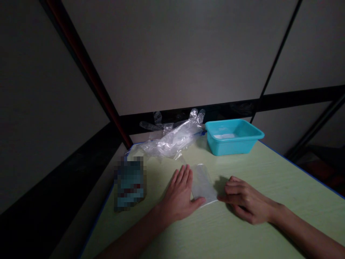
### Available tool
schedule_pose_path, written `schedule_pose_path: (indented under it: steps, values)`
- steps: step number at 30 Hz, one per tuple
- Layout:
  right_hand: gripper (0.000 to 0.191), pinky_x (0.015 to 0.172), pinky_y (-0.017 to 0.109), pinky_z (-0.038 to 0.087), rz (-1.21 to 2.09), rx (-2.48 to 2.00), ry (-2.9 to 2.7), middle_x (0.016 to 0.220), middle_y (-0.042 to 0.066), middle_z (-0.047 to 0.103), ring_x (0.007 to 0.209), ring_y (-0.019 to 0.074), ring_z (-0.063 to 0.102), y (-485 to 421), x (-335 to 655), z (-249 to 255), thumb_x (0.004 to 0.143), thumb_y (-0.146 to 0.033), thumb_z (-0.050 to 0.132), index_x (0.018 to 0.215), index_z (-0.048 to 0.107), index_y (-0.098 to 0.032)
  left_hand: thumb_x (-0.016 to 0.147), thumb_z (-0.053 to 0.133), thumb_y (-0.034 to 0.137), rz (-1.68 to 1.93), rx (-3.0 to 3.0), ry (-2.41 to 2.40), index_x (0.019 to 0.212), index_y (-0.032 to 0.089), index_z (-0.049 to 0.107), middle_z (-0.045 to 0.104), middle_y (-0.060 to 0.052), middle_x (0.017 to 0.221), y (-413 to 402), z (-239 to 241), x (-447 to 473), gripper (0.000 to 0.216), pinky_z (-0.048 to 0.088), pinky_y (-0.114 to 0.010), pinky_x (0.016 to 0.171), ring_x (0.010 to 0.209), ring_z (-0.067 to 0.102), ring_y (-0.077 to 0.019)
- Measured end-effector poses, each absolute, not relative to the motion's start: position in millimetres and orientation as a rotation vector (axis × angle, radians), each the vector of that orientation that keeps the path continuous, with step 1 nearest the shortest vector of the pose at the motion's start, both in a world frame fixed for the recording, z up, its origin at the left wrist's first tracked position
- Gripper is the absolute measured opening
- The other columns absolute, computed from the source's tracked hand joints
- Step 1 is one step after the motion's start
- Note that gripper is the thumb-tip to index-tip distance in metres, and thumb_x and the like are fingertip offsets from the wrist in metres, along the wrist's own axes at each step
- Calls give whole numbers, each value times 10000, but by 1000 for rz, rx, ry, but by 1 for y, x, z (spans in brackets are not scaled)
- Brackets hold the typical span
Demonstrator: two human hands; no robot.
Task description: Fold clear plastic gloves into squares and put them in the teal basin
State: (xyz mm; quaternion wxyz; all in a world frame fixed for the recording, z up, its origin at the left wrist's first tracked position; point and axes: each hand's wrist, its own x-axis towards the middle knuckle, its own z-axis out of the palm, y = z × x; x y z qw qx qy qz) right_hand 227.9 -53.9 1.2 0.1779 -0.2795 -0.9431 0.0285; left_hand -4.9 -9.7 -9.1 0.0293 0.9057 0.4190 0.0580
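Note:
A folded piece of thin clear plastic (202, 183), perhaps a disposable glove, lies flat on the table. My left hand (179, 198) rests palm down along its left side, fingers stretched out and the thumb across its near edge. My right hand (245, 199) is at the near right corner. Its index finger reaches out to that corner, the thumb stands apart from it, and the other fingers are curled. Behind the folded piece is a loose heap of clear plastic gloves (175, 140), some glove fingers sticking up.
A turquoise plastic basin (231, 146) with something white inside stands at the back right. On the left is a blurred-out teal package (129, 183). The pale green table (285, 194) has a blue edge and meets panelled walls (183, 54) behind.

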Motion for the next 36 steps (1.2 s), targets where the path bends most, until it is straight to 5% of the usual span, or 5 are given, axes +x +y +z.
schedule_pose_path:
  steps: [8,26,32,36]
  values:
    - [323,583,293,264,-228,-820,-2633,623,3,517,600,126,425,-51,221,2,914,-202,355,658,547,-161,746,419,604,258,2771,1282,1348,49,182,105,-168,1422,-9,-10,-5,852,152,-432,1046,1306,53,-278]
    - [285,579,298,335,-372,-749,-2732,647,-4,554,584,129,466,-50,216,5,903,-148,345,692,536,-171,709,574,443,475,2834,1243,1269,120,371,250,-128,1398,-13,-4,-3,678,193,-447,1041,1288,182,-276]
    - [210,786,328,441,-412,-737,-2775,1081,84,584,942,181,537,-51,222,0,894,-144,370,848,575,-136,675,642,379,600,2822,1104,1100,139,520,438,-123,1274,-16,-1,-3,503,338,-384,968,1177,377,-260]
    - [232,810,328,474,-264,-793,-2753,1056,112,605,967,184,550,-53,222,0,891,-120,344,899,576,-114,727,613,319,598,2853,863,953,164,576,601,-75,1023,-16,2,-3,276,423,-331,850,969,532,-214]
